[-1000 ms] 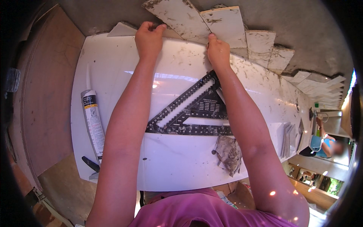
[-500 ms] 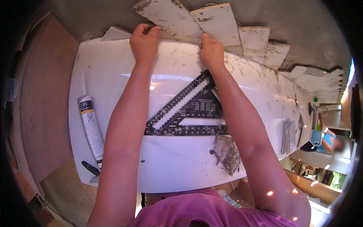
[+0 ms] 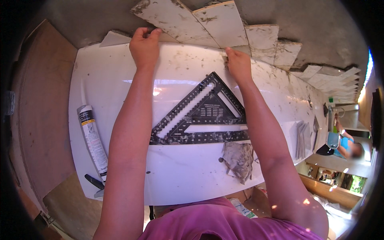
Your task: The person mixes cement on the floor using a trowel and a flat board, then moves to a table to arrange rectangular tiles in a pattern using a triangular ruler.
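My left hand (image 3: 145, 49) is at the back edge of a glossy white curved surface (image 3: 188, 172). Its fingers are curled, and its thumb tip is at the left end of a low white tile piece (image 3: 196, 41) along the wall's tile row. My right hand (image 3: 240, 66) is closed, its thumb pointing up close to the lower edge of the mud-smeared white tiles (image 3: 222, 24). What the fingers of either hand hold, if anything, is hidden. A black triangular speed square (image 3: 192, 138) lies between my forearms, one corner close to the right one.
A caulk tube (image 3: 93, 140) lies left, above a black-handled tool (image 3: 94, 182). A crumpled dirty cloth or paper (image 3: 239, 160) is near the front edge; thin tile pieces (image 3: 302, 140) stand right. A wooden panel (image 3: 44, 108) borders the left. Another person (image 3: 346, 146) is far right.
My right hand has moved right and slightly down along the tile edge, uncovering the speed square's top corner. My left hand stays by the tile row's left end. The whole view has shifted slightly.
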Action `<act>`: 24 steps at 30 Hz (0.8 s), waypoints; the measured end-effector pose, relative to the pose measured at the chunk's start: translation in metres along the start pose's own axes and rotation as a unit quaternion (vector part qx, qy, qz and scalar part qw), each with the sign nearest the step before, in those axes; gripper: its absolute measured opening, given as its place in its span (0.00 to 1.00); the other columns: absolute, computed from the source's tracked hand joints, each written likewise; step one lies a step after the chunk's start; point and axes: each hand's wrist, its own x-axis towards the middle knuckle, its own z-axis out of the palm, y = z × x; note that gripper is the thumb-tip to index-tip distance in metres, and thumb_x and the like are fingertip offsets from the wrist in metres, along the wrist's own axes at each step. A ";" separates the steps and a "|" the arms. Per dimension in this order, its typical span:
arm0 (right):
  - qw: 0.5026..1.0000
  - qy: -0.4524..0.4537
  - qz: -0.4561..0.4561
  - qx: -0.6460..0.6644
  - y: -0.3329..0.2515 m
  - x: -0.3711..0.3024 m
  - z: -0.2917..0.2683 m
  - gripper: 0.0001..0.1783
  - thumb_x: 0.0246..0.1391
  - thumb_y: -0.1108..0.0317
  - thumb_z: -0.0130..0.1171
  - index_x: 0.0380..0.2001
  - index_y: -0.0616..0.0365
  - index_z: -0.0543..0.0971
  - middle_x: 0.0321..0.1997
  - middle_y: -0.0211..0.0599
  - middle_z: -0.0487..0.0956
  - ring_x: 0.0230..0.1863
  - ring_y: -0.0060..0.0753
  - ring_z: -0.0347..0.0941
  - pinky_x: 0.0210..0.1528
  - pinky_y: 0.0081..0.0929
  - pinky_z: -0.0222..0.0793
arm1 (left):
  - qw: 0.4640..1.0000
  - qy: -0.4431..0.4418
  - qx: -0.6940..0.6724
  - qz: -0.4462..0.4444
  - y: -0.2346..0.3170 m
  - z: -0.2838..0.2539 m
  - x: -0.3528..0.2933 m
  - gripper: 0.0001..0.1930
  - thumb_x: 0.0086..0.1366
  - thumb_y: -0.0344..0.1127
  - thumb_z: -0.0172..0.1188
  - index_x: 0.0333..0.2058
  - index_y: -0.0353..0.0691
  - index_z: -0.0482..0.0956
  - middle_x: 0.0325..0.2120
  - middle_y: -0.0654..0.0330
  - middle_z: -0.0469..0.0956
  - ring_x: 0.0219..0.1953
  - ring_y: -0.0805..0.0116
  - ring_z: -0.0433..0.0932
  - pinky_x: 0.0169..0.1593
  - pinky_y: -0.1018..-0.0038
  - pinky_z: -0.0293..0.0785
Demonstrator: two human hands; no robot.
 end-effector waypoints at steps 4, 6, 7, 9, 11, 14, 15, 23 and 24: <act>1.000 0.002 0.000 0.000 0.003 -0.005 0.000 0.29 0.62 0.49 0.56 0.23 0.68 0.78 0.19 0.52 0.76 0.23 0.47 0.73 0.33 0.45 0.67 | 1.000 -0.002 0.007 0.007 -0.007 0.000 0.002 0.15 0.56 0.40 0.72 0.34 0.35 0.81 0.22 0.63 0.77 0.26 0.71 0.72 0.34 0.72 0.71; 0.999 0.026 -0.029 -0.031 0.009 -0.007 0.001 0.29 0.62 0.49 0.57 0.22 0.68 0.77 0.18 0.51 0.74 0.22 0.44 0.70 0.32 0.44 0.66 | 1.000 0.001 0.010 0.003 -0.005 0.001 0.000 0.15 0.55 0.40 0.72 0.35 0.36 0.81 0.23 0.61 0.78 0.27 0.69 0.73 0.35 0.71 0.72; 0.997 0.037 -0.044 -0.046 0.011 -0.008 0.002 0.29 0.62 0.49 0.57 0.21 0.68 0.76 0.17 0.50 0.73 0.21 0.42 0.68 0.32 0.43 0.66 | 1.000 0.004 0.011 0.000 -0.004 0.000 0.000 0.15 0.55 0.40 0.71 0.35 0.36 0.81 0.24 0.61 0.79 0.27 0.69 0.74 0.35 0.71 0.73; 0.997 0.040 -0.057 -0.023 0.009 -0.014 0.000 0.29 0.62 0.50 0.57 0.21 0.68 0.75 0.17 0.48 0.72 0.20 0.39 0.66 0.30 0.42 0.65 | 1.000 0.006 0.015 0.004 -0.008 0.000 0.001 0.16 0.55 0.42 0.71 0.36 0.35 0.82 0.26 0.59 0.81 0.29 0.66 0.76 0.37 0.70 0.74; 0.998 0.034 -0.060 0.002 0.012 -0.015 -0.001 0.28 0.63 0.51 0.57 0.20 0.67 0.75 0.16 0.45 0.72 0.20 0.35 0.64 0.29 0.40 0.64 | 1.000 0.011 0.020 0.005 -0.009 -0.003 0.001 0.17 0.56 0.43 0.71 0.36 0.36 0.82 0.28 0.58 0.82 0.30 0.64 0.79 0.38 0.68 0.75; 0.998 0.009 -0.038 0.057 0.028 -0.006 -0.010 0.26 0.65 0.53 0.57 0.19 0.62 0.74 0.15 0.35 0.71 0.18 0.27 0.62 0.24 0.32 0.59 | 1.000 0.010 0.026 -0.013 -0.003 -0.001 -0.002 0.16 0.57 0.45 0.69 0.38 0.40 0.83 0.30 0.59 0.83 0.33 0.62 0.81 0.40 0.67 0.75; 0.996 -0.003 -0.022 0.085 0.031 -0.005 -0.013 0.24 0.66 0.53 0.56 0.19 0.58 0.73 0.15 0.31 0.70 0.15 0.24 0.60 0.20 0.28 0.56 | 0.999 -0.002 0.028 -0.031 -0.001 -0.001 -0.003 0.16 0.57 0.46 0.69 0.38 0.41 0.83 0.30 0.60 0.84 0.33 0.61 0.81 0.40 0.66 0.75; 0.973 -0.030 0.047 0.226 0.017 -0.021 -0.017 0.24 0.69 0.53 0.52 0.19 0.52 0.69 0.12 0.25 0.62 0.09 0.20 0.52 0.11 0.23 0.46 | 0.998 0.004 0.002 -0.055 0.020 -0.014 -0.008 0.12 0.57 0.40 0.68 0.34 0.39 0.81 0.26 0.55 0.81 0.30 0.59 0.80 0.36 0.64 0.75; 0.974 -0.029 0.037 0.222 0.017 -0.021 -0.015 0.24 0.69 0.53 0.52 0.19 0.52 0.69 0.11 0.25 0.62 0.09 0.20 0.52 0.11 0.23 0.46 | 0.999 0.007 0.003 -0.053 0.019 -0.015 -0.007 0.13 0.57 0.42 0.68 0.34 0.39 0.81 0.26 0.55 0.81 0.29 0.58 0.80 0.36 0.63 0.75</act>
